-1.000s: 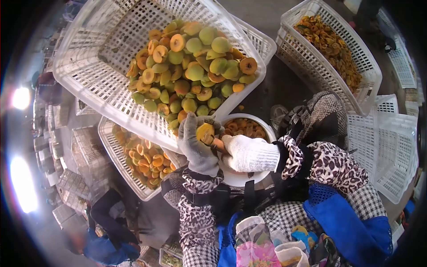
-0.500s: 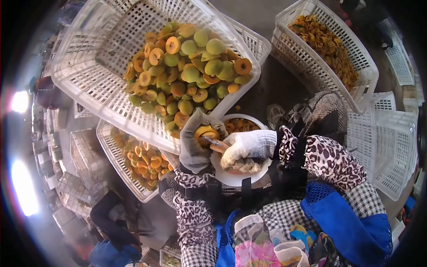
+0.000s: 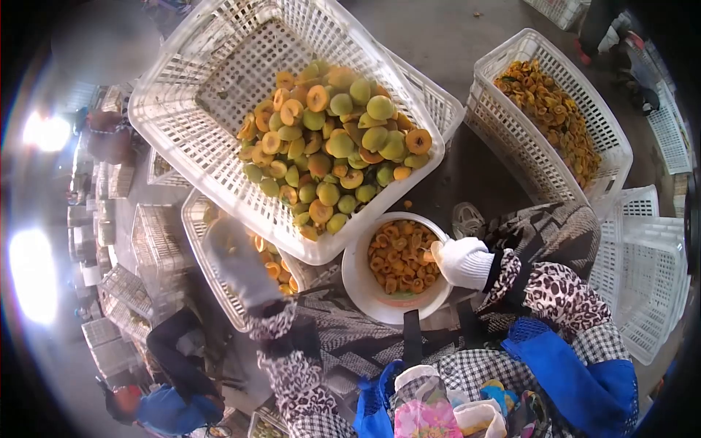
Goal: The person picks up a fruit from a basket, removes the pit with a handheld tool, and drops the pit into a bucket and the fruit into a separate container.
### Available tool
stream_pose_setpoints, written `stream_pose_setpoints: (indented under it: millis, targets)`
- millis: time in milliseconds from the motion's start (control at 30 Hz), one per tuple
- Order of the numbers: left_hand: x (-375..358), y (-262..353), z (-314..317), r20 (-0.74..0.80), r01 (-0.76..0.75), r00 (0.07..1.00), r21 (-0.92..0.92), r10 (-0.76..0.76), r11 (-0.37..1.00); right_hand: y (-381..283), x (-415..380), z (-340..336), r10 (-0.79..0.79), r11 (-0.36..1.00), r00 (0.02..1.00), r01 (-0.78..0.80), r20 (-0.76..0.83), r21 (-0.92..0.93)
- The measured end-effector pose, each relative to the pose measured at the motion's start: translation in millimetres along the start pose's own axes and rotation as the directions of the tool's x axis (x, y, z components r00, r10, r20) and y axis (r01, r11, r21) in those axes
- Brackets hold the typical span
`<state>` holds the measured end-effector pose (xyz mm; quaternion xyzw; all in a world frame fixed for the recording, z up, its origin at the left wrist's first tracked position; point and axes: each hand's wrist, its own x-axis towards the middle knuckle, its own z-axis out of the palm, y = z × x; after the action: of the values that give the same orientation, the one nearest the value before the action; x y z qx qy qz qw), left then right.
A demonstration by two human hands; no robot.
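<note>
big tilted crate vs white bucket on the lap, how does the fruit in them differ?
The tilted crate holds bulky fruit, many green-yellow and rounded, some showing a cut orange face; the white bucket holds only small orange pieces. The crate's pile is heaped at its low end; the bucket's load lies below the rim. The right hand rests at the bucket's rim; the left hand, blurred, is beside the crate. Both containers are white.

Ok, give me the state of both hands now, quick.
Left hand: gloved, blurred over the lower crate; grip cannot be told.
Right hand: gloved, closed, at the white bowl's rim; contents hidden.
</note>
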<state>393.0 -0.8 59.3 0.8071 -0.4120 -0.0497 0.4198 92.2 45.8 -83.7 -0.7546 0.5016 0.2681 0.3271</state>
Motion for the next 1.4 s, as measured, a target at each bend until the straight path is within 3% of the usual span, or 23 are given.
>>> stream_pose_setpoints:
  millis: [67, 133, 167, 200, 267, 333, 400, 433, 467, 500, 533, 567, 667, 733, 767, 1033, 1067, 1100, 1167, 1233, 1300, 1333, 1400]
  targets:
    - [14.9, -20.2, 47.1, 0.174, -0.285, 0.94, -0.072, 0.293, 0.956, -1.6, 12.6, -4.6, 0.251, 0.967, 0.948, -0.237, 0.198, -0.09]
    - [33.7, -31.1, 107.1, 0.483, -0.668, 0.685, 0.119, 0.545, 0.734, -0.4, 6.9, -10.4, 0.097, 0.992, 0.979, -0.079, 0.181, -0.102]
    - [25.1, -5.2, 125.7, 0.604, -0.401, 0.777, 0.258, 0.177, 0.879, -0.8, 0.3, -18.8, 0.01, 0.998, 0.989, -0.001, 0.15, -0.06]
    - [26.4, -19.0, 139.8, 0.609, -0.41, 0.771, 0.25, 0.186, 0.877, -1.2, -6.1, -27.4, -0.078, 0.996, 0.99, 0.081, 0.117, -0.023]
    - [34.0, -63.7, 172.8, 0.618, -0.919, 0.394, 0.29, 0.681, 0.268, 1.0, -18.7, -41.3, -0.16, 0.968, 0.986, 0.165, -0.041, 0.19]
    - [38.2, -48.4, 164.6, 0.628, -0.928, 0.373, 0.247, 0.683, 0.279, 6.2, -21.5, -44.4, -0.249, 0.924, 0.944, 0.299, -0.217, 0.238]
    - [29.9, -30.6, 143.4, 0.531, -0.588, 0.745, 0.24, 0.403, 0.772, 1.7, -28.8, -62.1, -0.152, 0.815, 0.905, 0.342, -0.397, 0.468]
    - [26.7, -34.2, 132.9, 0.455, -0.361, 0.828, -0.015, 0.328, 0.933, -2.8, -30.1, -67.8, -0.143, 0.743, 0.854, 0.426, -0.5, 0.516]
    - [21.4, -26.8, 117.2, 0.459, -0.357, 0.83, -0.001, 0.317, 0.934, -8.8, -29.4, -72.1, -0.12, 0.662, 0.795, 0.51, -0.594, 0.549]
    - [11.7, -10.7, 98.7, 0.578, 0.071, 0.807, -0.293, 0.117, 0.953, -15.6, -25.4, -75.3, -0.104, 0.588, 0.81, 0.518, -0.577, 0.621]
    - [-0.5, -0.3, 85.1, 0.723, 0.507, 0.691, -0.467, -0.018, 0.724, -23.1, -26.0, -81.0, -0.111, 0.582, 0.816, 0.516, -0.567, 0.629]
    - [-17.6, 0.4, 75.7, 0.725, 0.515, 0.688, -0.456, -0.032, 0.726, -30.8, -30.1, -88.5, -0.149, 0.539, 0.796, 0.562, -0.586, 0.627]
    - [-57.7, 10.2, 60.7, 0.646, 0.153, 0.688, -0.573, 0.33, 0.805, -52.0, -31.5, -91.2, -0.202, 0.558, 0.783, 0.586, -0.588, 0.588]
    - [-63.4, 26.3, 51.9, 0.859, 0.859, 0.508, -0.5, -0.066, 0.114, -61.1, -31.9, -90.8, -0.185, 0.629, 0.875, 0.454, -0.447, 0.63]
    - [-62.4, 28.2, 51.2, 0.874, 0.875, 0.485, -0.485, 0.025, -0.001, -63.2, -33.5, -92.3, -0.188, 0.632, 0.878, 0.451, -0.44, 0.63]
    - [-72.7, 16.6, 45.2, 0.827, 0.831, 0.555, -0.555, -0.083, 0.034, -72.9, -26.4, -102.3, -0.169, 0.744, 0.878, 0.412, -0.448, 0.527]
    - [-79.2, 13.8, 43.0, 0.665, 0.566, 0.745, -0.67, 0.051, 0.48, -74.2, -26.4, -104.4, -0.167, 0.772, 0.889, 0.387, -0.426, 0.505]
    - [-82.1, 7.6, 42.1, 0.594, 0.363, 0.787, -0.663, 0.166, 0.655, -75.6, -24.8, -103.0, -0.165, 0.773, 0.89, 0.385, -0.425, 0.505]
    - [-86.3, -8.6, 42.7, 0.442, 0.005, 0.84, -0.587, 0.315, 0.81, -78.3, -18.9, -97.4, -0.179, 0.847, 0.854, 0.386, -0.489, 0.365]
    - [-85.7, -17.1, 42.0, 0.377, -0.106, 0.857, -0.537, 0.35, 0.837, -79.2, -13.9, -91.7, -0.183, 0.866, 0.839, 0.384, -0.512, 0.319]
    - [-80.8, -14.7, 40.9, 0.433, -0.157, 0.826, -0.438, 0.361, 0.885, -81.6, -11.2, -90.7, -0.192, 0.882, 0.823, 0.384, -0.535, 0.273]
    - [-79.2, -15.4, 41.5, 0.452, -0.174, 0.816, -0.403, 0.361, 0.898, -83.5, -11.1, -92.9, -0.175, 0.826, 0.897, 0.358, -0.406, 0.436]
    - [-79.3, -21.6, 45.6, 0.568, 0.086, 0.736, -0.618, 0.368, 0.781, -86.3, -16.8, -95.2, -0.174, 0.753, 0.95, 0.297, -0.258, 0.588]
